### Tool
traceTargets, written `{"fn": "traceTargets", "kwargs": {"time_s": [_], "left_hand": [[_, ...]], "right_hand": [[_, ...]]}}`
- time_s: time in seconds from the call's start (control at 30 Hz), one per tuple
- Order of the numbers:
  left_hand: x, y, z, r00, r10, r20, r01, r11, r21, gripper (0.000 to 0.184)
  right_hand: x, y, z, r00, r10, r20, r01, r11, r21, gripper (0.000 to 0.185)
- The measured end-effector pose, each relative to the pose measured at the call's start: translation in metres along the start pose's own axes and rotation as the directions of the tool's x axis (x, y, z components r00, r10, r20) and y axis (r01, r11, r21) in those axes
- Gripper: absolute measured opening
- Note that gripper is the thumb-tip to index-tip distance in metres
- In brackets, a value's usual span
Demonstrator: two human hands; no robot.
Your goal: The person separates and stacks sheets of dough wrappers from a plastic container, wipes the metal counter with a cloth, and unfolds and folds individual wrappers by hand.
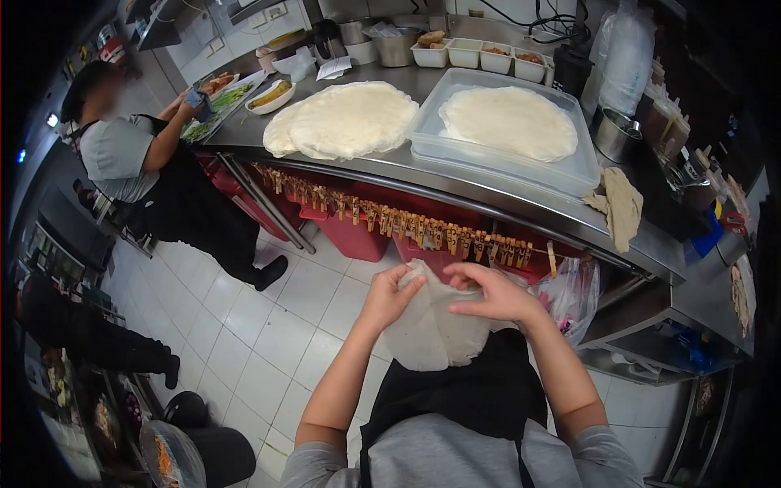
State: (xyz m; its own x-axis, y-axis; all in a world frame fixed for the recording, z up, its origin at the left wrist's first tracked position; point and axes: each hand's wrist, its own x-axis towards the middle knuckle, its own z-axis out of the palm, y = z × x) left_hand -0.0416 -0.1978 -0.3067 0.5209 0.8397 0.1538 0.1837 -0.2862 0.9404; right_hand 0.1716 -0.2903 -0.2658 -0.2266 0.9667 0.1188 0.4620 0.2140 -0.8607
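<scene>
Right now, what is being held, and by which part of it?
A thin pale sheet, pinched at its upper edge by the left hand; whether the right hand grips it cannot be told.

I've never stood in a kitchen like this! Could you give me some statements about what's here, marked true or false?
1. The left hand pinches a thin, pale, floppy sheet. True.
2. The right hand has a gap between thumb and fingertips. True.
3. A clear, rectangular plastic tub on the grey steel counter holds a flat, whitish pile. True.
4. Nothing hangs below that counter's front edge. False: small wooden clothespins hang there in a row.
5. The tub holds the only such pile. False: a second flat, whitish pile lies to the tub's left.
6. Nobody else is around. False: a person in a grey shirt and black apron stands near the counter's left end.
</scene>
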Motion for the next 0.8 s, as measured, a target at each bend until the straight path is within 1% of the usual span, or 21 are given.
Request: {"fn": "traceTargets", "kwargs": {"time_s": [0.03,0.07,0.1,0.17,0.2,0.3,0.33,0.37,0.4,0.43,0.47,0.5,0.53,0.57,0.6,0.63,0.7,0.73,0.8], "left_hand": [[-0.002,0.004,0.006,0.999,0.054,-0.005,-0.054,0.998,0.015,0.014],[-0.004,0.009,0.010,0.994,0.108,-0.009,-0.107,0.994,0.031,0.014],[-0.007,0.016,0.010,0.996,0.083,-0.012,-0.082,0.995,0.055,0.014],[-0.008,0.030,0.008,0.999,0.041,-0.024,-0.039,0.994,0.104,0.015],[-0.007,0.029,0.005,0.997,0.048,-0.060,-0.039,0.989,0.144,0.016],[-0.011,0.017,-0.010,0.984,0.057,-0.168,-0.013,0.968,0.250,0.019],[-0.011,0.012,-0.015,0.977,0.058,-0.203,0.000,0.961,0.276,0.020],[-0.012,0.006,-0.019,0.970,0.062,-0.237,0.012,0.954,0.299,0.022],[-0.012,-0.003,-0.023,0.954,0.122,-0.272,-0.047,0.962,0.269,0.023],[-0.013,-0.009,-0.027,0.935,0.129,-0.330,-0.049,0.970,0.239,0.023],[-0.014,-0.015,-0.032,0.911,0.133,-0.390,-0.053,0.977,0.208,0.024],[-0.017,-0.021,-0.037,0.884,0.134,-0.448,-0.058,0.982,0.178,0.024],[-0.021,-0.028,-0.045,0.887,0.031,-0.461,0.036,0.990,0.135,0.023],[-0.025,-0.034,-0.046,0.894,0.003,-0.448,0.052,0.993,0.110,0.021],[-0.029,-0.037,-0.047,0.900,-0.024,-0.435,0.068,0.994,0.087,0.019],[-0.034,-0.039,-0.048,0.906,-0.053,-0.419,0.087,0.994,0.064,0.017],[-0.041,-0.040,-0.050,0.945,-0.181,-0.274,0.149,0.980,-0.134,0.015],[-0.043,-0.040,-0.051,0.954,-0.233,-0.190,0.188,0.955,-0.227,0.015],[-0.042,-0.051,-0.050,0.978,-0.207,-0.030,0.193,0.948,-0.252,0.020]], "right_hand": [[0.003,-0.004,0.005,0.998,0.022,-0.053,-0.022,1.000,0.000,0.055],[0.008,-0.005,0.020,0.954,-0.111,-0.279,0.050,0.975,-0.215,0.040],[0.011,-0.006,0.024,0.963,-0.010,-0.271,-0.049,0.976,-0.211,0.035],[0.019,-0.007,0.027,0.949,0.184,-0.255,-0.240,0.948,-0.210,0.031],[0.018,-0.006,0.032,0.903,0.019,-0.429,-0.110,0.976,-0.188,0.031],[0.014,0.011,0.026,0.818,0.077,-0.570,-0.200,0.967,-0.156,0.031],[0.011,0.010,0.021,0.800,0.121,-0.587,-0.234,0.965,-0.120,0.031],[0.007,0.018,0.017,0.775,0.118,-0.621,-0.229,0.968,-0.102,0.031],[0.004,0.030,0.013,0.748,0.113,-0.654,-0.222,0.971,-0.086,0.031],[0.002,0.039,0.010,0.721,0.107,-0.684,-0.212,0.975,-0.071,0.031],[0.000,0.046,0.010,0.656,0.084,-0.750,-0.139,0.990,-0.011,0.033],[-0.003,0.055,0.005,0.643,0.109,-0.758,-0.127,0.991,0.035,0.033],[-0.007,0.062,-0.001,0.631,0.135,-0.764,-0.114,0.990,0.081,0.033],[-0.009,0.068,-0.005,0.618,0.161,-0.769,-0.099,0.987,0.127,0.033],[-0.008,0.068,-0.005,0.629,0.227,-0.743,-0.065,0.968,0.241,0.033],[-0.007,0.068,-0.005,0.667,0.212,-0.714,-0.006,0.960,0.280,0.032],[-0.003,0.065,-0.002,0.735,0.173,-0.655,0.104,0.927,0.361,0.032],[-0.001,0.050,0.001,0.782,0.151,-0.605,0.098,0.928,0.359,0.032],[0.001,0.016,0.008,0.862,0.105,-0.495,0.090,0.931,0.354,0.032]]}}
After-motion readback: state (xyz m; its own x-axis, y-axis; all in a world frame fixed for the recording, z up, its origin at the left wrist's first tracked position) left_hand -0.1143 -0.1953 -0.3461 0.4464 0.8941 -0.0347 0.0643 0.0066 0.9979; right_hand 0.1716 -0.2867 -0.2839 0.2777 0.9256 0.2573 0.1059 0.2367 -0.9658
